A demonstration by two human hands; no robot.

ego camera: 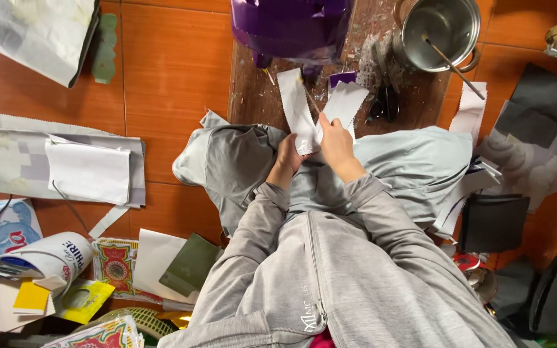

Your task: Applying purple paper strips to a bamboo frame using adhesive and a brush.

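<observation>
one head-worn camera looks straight down from above the person's grey sleeves. it sits close, facing a wooden board [330, 96] and orange tiled floor [175, 71].

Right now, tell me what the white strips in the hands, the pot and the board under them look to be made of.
White strips: probably thin fabric or stiff paper, matte, with zigzag-cut edges. Both hands, left and right, grip them.
Pot: metal, likely steel; grey sheen, reflective inside wall.
Board: wood, dark brown, worn, with visible grain and pale paint or glue smears.
</observation>
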